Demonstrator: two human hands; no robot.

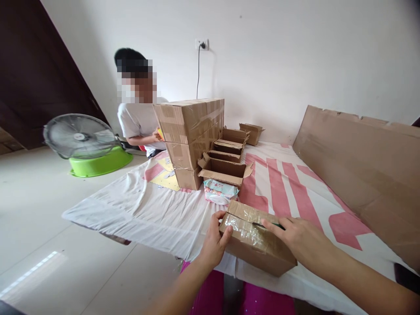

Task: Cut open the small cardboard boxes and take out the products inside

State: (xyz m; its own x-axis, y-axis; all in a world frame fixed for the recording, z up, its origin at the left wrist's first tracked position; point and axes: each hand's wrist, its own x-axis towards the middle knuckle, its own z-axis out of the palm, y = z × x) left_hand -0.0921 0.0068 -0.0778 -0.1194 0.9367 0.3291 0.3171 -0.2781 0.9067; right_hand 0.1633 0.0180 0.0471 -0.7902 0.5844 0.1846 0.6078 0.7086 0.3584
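Observation:
A taped cardboard box (254, 245) lies near the table's front edge. My left hand (215, 236) grips its left end, thumb on top and fingers round the far side. In my right hand (288, 232) is a cutting knife (258, 224) with a dark blade and a green part showing between the fingers. Its tip rests on or just over the shiny tape along the top seam; the exact contact cannot be made out. Behind the box sits a soft pack of wipes (220, 192), right in front of an open cardboard box (226, 169).
Several closed boxes form a stack (193, 140) beside a row of open boxes. A large cardboard sheet (357, 175) leans along the right. Across the table, a person (136, 120) holds something yellow. A fan (80, 136) rests on a green basin (100, 164) on the floor.

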